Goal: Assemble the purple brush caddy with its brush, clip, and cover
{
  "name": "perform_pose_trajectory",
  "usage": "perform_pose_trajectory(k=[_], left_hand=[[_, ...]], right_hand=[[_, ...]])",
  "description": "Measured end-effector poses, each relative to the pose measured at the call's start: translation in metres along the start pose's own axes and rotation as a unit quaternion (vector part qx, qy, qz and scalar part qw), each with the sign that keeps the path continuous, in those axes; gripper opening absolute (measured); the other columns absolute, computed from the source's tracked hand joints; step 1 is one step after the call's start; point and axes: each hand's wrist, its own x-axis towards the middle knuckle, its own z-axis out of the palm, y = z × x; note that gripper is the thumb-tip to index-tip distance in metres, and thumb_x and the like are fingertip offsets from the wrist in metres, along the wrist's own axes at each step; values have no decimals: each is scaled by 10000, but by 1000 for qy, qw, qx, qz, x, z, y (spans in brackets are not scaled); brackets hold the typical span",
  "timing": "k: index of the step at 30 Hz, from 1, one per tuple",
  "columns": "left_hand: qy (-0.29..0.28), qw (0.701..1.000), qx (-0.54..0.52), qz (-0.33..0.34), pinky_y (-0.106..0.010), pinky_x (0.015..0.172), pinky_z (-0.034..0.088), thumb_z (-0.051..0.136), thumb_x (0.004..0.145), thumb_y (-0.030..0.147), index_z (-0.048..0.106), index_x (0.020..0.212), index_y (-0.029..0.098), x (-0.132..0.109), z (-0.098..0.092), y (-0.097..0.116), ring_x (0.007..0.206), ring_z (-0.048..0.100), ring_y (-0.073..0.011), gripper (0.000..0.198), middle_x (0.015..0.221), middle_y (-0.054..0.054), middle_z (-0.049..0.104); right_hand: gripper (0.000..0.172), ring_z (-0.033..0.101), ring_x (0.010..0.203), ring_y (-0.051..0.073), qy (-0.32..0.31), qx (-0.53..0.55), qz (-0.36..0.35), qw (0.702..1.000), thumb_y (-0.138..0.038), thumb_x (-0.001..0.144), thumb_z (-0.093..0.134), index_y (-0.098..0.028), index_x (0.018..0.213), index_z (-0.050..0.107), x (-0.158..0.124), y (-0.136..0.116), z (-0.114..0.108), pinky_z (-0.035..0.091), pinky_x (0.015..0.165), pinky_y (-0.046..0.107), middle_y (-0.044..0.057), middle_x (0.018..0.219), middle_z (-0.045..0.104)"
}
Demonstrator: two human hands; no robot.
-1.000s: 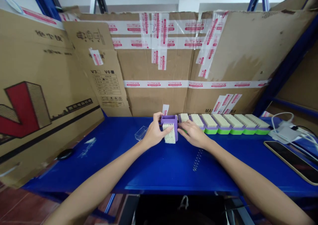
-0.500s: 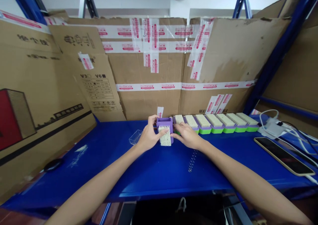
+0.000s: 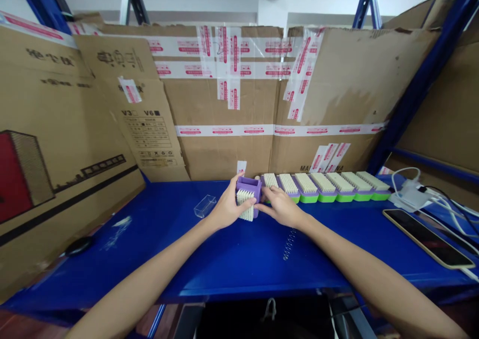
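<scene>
Above the blue tabletop point(image 3: 224, 259) my left hand point(image 3: 227, 205) is closed around a purple box point(image 3: 249, 183) whose hollow top faces up. Its thumb lies across a bundle of off-white ridged sticks point(image 3: 245, 211) against the box's front. My right hand point(image 3: 280, 205) is at the box's right side, thumb pointing to the sticks and fingers bent; its fingertips are partly hidden, and I cannot tell how firmly it grips. Left of my left hand lies a small clear plastic case point(image 3: 205, 206). A thin coil, like a spring point(image 3: 289, 244), rests below my right hand.
Several purple-and-green boxes point(image 3: 325, 193) filled with off-white sticks stand in a row at the back right. Beyond them are a white charger point(image 3: 407, 195) with cables and a phone point(image 3: 426, 238). Taped cardboard point(image 3: 224, 154) walls the back; a black round object point(image 3: 78, 246) lies left.
The bundle of sticks has shifted slightly left and tilted against the purple box. My left thumb has slid a little lower, and my right hand has moved slightly left.
</scene>
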Motion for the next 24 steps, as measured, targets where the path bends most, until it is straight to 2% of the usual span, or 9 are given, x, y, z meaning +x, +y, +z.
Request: perform_pose_trajectory(k=[3,8,12,16,19,24], left_hand=[[4,1000,2,-13,-604,1299,507,859,988,639,360,1758,251,0,1,2,1509,679,-404,995,1665,-215,648],[6,999,34,-6,-609,1308,498,771,1045,653,448,1705,258,1,-4,7,1527,669,-403,834,1675,-195,653],[2,999,30,-22,-562,1178,600,829,1002,646,535,1587,261,3,-9,7,1329,781,-377,759,1490,-154,773],[1,999,2,-38,-513,1043,665,927,919,631,575,1500,254,5,-10,4,1182,828,-354,777,1354,-145,822],[9,999,-2,-35,-492,980,683,941,901,637,592,1462,254,6,-11,2,1127,838,-344,763,1300,-141,836],[5,999,3,-37,-487,956,689,934,908,639,597,1460,255,6,-11,1,1106,841,-341,753,1295,-140,836]], right_hand=[[329,708,1008,297,2,4,-5,1000,-539,1177,653,-210,1183,636,-1,0,1,561,912,428,129,1080,765],[311,718,1019,300,-5,-4,-17,1000,-526,1194,619,-216,1178,638,1,1,-2,537,927,421,125,1068,781],[353,726,1028,313,-20,-28,-28,999,-556,1211,575,-212,1169,642,2,1,-7,520,940,438,128,1065,798],[417,743,1005,330,-31,-71,-37,996,-581,1221,535,-185,1239,663,2,5,-9,509,937,460,139,1023,807],[450,755,1012,342,-29,-101,-42,994,-595,1213,555,-171,1300,678,2,8,-9,500,932,457,150,1020,809],[490,762,1005,332,-29,-123,-37,991,-636,1195,572,-167,1258,700,3,9,-11,477,923,435,139,1013,808]])
